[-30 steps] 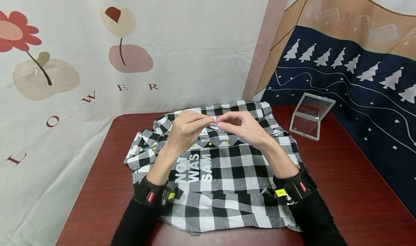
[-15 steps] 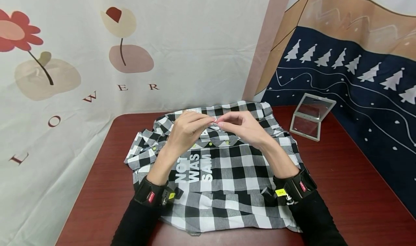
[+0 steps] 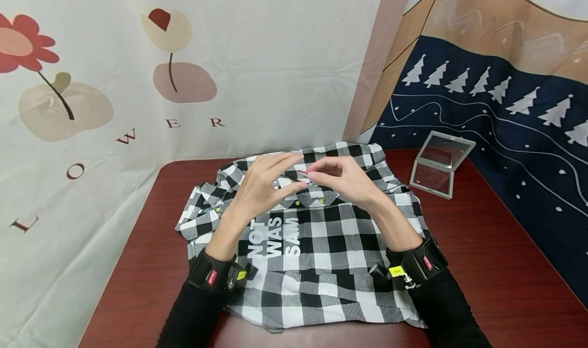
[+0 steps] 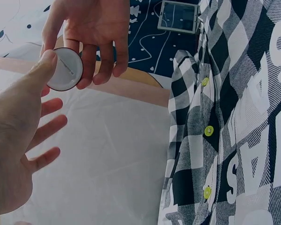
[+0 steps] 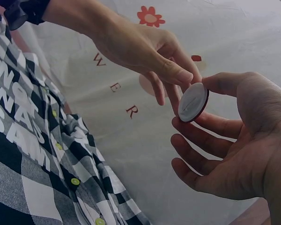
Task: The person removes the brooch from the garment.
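A round badge (image 5: 193, 102) with a white back, a thin pin across it and a red rim is held up over the shirt. My right hand (image 3: 346, 180) pinches its edge between thumb and forefinger. Facing it, my left hand (image 3: 262, 187) has its thumb and fingers spread apart, the thumb tip close to the badge's near side. In the left wrist view the pin side of the badge (image 4: 67, 70) shows beside that thumb. Beneath both hands lies a black-and-white checked shirt (image 3: 331, 241) with white lettering and yellow-green buttons.
An unfolded compact mirror (image 3: 441, 159) stands on the dark red table (image 3: 487, 266), to the right of the shirt. A pale printed cloth (image 3: 275, 57) hangs behind the table, with a navy tree-patterned cloth (image 3: 487, 113) at the right.
My left thumb and fingers have parted from their pinch at the badge, the thumb dropping lower. My right hand keeps its pinch in the same place, and the shirt lies as before.
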The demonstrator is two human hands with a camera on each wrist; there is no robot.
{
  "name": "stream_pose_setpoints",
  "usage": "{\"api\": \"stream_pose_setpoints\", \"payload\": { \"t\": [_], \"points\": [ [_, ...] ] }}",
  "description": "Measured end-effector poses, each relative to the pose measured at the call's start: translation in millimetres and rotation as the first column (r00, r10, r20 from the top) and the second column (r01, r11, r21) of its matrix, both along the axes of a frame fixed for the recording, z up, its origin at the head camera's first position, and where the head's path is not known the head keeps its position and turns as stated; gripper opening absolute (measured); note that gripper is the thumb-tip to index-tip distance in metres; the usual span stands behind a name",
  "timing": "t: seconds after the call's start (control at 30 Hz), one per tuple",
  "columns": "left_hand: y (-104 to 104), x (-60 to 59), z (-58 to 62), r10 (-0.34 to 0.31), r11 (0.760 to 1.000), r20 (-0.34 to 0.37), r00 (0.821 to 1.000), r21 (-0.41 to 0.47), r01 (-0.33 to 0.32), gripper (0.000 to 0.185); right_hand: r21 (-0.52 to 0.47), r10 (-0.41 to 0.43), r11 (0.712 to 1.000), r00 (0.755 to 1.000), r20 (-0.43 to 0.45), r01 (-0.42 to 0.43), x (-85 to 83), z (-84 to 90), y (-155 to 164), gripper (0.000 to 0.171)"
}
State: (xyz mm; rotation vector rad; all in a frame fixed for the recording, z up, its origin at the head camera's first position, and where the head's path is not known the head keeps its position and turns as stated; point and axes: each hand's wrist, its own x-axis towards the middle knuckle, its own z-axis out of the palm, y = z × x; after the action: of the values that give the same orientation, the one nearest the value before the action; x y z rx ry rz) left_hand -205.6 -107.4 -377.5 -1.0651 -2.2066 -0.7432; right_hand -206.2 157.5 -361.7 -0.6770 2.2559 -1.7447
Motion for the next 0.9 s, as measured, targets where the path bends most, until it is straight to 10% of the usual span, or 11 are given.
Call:
{"api": "stream_pose_setpoints", "payload": {
  "t": [0.43,0.9],
  "points": [
    [-2.2,-2.2,-3.0,0.093,0.990,0.231,0.969,-0.122,-0.066,0.090,0.090,-0.050,0.994,0.988,-0.146,0.063,-5.3,-13.1,6.0,0.024],
    [12.5,-18.5,-23.2,0.150,0.959,0.427,0.892,-0.282,-0.026,0.094,0.177,-0.211,0.940,0.903,-0.375,0.293,-13.4,-54.3,40.9,0.023]
  ]
}}
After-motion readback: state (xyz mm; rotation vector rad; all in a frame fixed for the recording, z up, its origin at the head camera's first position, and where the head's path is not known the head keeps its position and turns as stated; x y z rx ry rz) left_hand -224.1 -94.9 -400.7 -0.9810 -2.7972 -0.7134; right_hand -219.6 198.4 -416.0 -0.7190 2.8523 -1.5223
